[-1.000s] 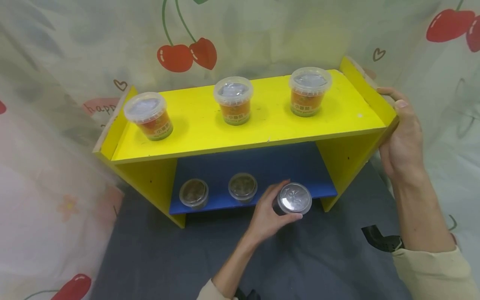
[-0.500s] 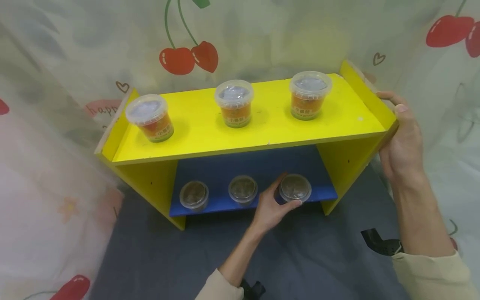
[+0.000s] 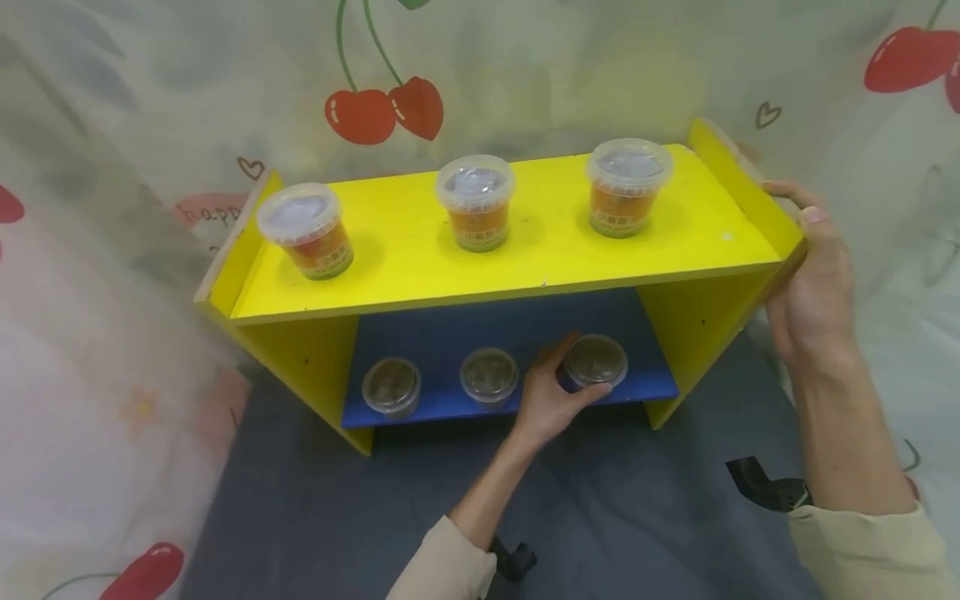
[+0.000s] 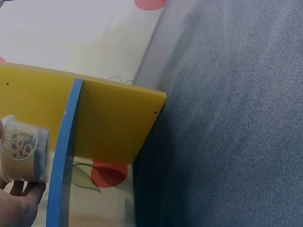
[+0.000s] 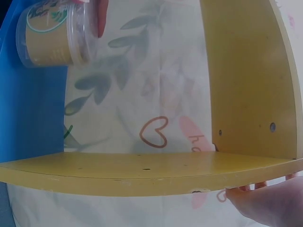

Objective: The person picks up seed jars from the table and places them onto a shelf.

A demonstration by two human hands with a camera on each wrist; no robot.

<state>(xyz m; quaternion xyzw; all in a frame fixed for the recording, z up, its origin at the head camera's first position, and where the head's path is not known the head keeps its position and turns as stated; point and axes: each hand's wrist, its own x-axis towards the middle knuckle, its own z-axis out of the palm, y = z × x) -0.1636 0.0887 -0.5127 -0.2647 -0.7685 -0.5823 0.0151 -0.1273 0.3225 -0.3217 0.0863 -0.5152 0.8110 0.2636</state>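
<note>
My left hand (image 3: pixel 551 398) grips a clear lidded plastic cup (image 3: pixel 597 360) at the right part of the lower blue shelf board (image 3: pixel 420 333). Fingers wrap the cup's left side, with the thumb at its front. In the left wrist view that cup (image 4: pixel 23 151) shows a printed label, its base right by the blue board (image 4: pixel 66 151). The right wrist view has the cup (image 5: pixel 47 40) at upper left. My right hand (image 3: pixel 813 283) holds the top right edge of the yellow shelf unit (image 3: pixel 738 200), its fingers partly hidden behind the side panel.
Two similar cups, one at left (image 3: pixel 392 387) and one in the middle (image 3: pixel 489 377), stand on the blue board. On the yellow top stand three orange-labelled cups: left (image 3: pixel 318 242), middle (image 3: pixel 477 208) and right (image 3: pixel 624 196). Dark grey cloth (image 3: pixel 600 508) lies beneath; a cherry-print curtain (image 3: pixel 562 75) hangs behind.
My left hand has moved the cup from in front of the blue board back over it, level with the other two cups. The right hand has kept its hold on the shelf unit.
</note>
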